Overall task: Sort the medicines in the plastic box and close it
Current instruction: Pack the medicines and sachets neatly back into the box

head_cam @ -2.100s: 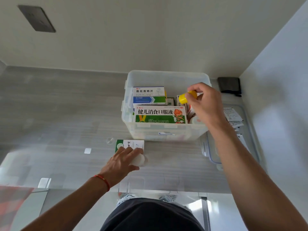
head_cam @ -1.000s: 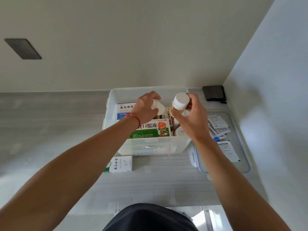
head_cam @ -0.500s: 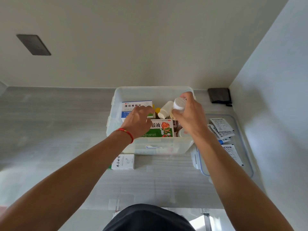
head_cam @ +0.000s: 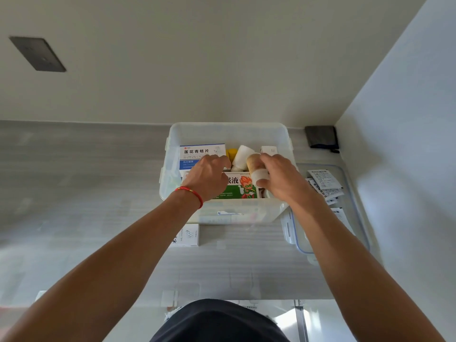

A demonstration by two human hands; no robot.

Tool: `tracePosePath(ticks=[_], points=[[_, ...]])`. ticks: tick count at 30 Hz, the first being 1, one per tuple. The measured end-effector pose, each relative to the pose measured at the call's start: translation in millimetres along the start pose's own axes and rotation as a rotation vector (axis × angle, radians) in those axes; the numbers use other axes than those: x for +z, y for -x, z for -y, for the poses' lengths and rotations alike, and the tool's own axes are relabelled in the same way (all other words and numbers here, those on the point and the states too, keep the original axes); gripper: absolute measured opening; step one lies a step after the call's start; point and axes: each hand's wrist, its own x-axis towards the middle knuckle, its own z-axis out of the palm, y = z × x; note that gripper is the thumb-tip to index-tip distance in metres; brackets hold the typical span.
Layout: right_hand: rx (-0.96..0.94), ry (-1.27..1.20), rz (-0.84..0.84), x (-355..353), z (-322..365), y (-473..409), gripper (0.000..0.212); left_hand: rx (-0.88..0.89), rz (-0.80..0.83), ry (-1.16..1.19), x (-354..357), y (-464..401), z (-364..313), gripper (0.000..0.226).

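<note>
Head view is showing both hands inside the clear plastic box (head_cam: 229, 134) at twelve o'clock on the worktop (head_cam: 74, 183). Right hand (head_cam: 283, 178) fingers are gripping a brown bottle (head_cam: 254, 164), apparently slotting it upright; left hand (head_cam: 209, 176) fingers are curling against the green carton (head_cam: 240, 187), likely making room.

A: How many views?

B: One, head-worn and wide-angle. It looks forward and steeply down over the counter (head_cam: 98, 193), facing the back wall (head_cam: 222, 58).

A: Framing?

B: The torso sits at the bottom edge, and both forearms run up from the lower corners to the box (head_cam: 229, 134) at centre. The side wall (head_cam: 407, 119) fills the right, and the lid (head_cam: 355, 193) lies right of the box.

A: How close?

B: Arm's reach. Straight edges bend towards the frame borders. There's no second view, so nothing overlaps.
</note>
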Motion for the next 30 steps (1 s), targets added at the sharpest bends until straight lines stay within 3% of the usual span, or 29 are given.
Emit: tracePosePath(ticks=[4, 11, 16, 19, 21, 24, 26, 28, 30], points=[[-0.028, -0.042, -0.078, -2.3, 2.9, 5.9, 0.035, 0.043, -0.009, 0.004, -0.2, 1.3, -0.3, 0.026], [-0.004, -0.452, -0.692, -5.9, -19.2, 73.7, 0.021, 0.108, -0.241, 0.133, -8.9, 1.7, -1.8, 0.024], [0.124, -0.517, -0.742, 12.9, -43.2, 116.2, 0.021, 0.163, -0.405, 0.303, -27.6, 29.4, -14.1, 0.016], [0.143, -0.574, -0.551, 41.1, -42.1, 133.5, 0.014, 0.229, -0.508, 0.293, -32.1, 73.0, -6.9, 0.016], [0.082, -0.609, -0.296, 64.2, -29.6, 137.5, 0.009, 0.189, -0.551, 0.278, -25.7, 108.8, 8.3, 0.017], [-0.016, -0.629, 0.149, 100.9, 4.5, 125.1, 0.024, -0.131, -0.578, 0.288, 0.0, 152.2, 44.7, 0.026], [-0.027, -0.617, 0.356, 123.1, 29.3, 106.7, 0.038, -0.461, -0.447, 0.291, 22.7, 164.5, 72.3, 0.027], [-0.022, -0.604, 0.5, 139.9, 54.0, 86.6, 0.051, -0.736, -0.161, 0.277, 39.8, 167.8, 92.4, 0.034], [0.009, -0.635, 0.582, 152.6, 74.5, 70.6, 0.056, -0.8, 0.003, 0.358, 52.1, 165.2, 104.3, 0.047]])
